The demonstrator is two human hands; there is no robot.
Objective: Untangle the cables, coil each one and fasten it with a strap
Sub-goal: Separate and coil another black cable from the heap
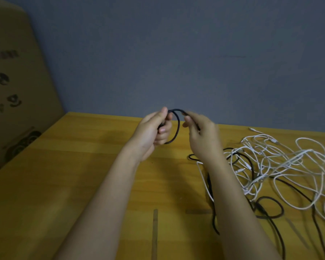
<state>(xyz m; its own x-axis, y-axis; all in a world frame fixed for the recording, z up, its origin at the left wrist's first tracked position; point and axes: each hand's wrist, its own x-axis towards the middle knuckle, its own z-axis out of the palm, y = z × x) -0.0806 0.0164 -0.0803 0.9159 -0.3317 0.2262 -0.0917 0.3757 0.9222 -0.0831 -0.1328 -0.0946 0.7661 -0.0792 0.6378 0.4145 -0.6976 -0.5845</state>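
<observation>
Above the far edge of the yellow wooden table, both hands hold a black cable that bends into a small loop between them. My left hand grips the loop's left side with curled fingers. My right hand pinches the cable on the loop's right side. The black cable runs down under my right forearm to a tangle of white cables and black cable lying on the table's right side.
A tan strap lies lengthwise on the table near the front, and another strap lies crosswise beside it. A cardboard box stands at the left. A grey wall rises behind the table.
</observation>
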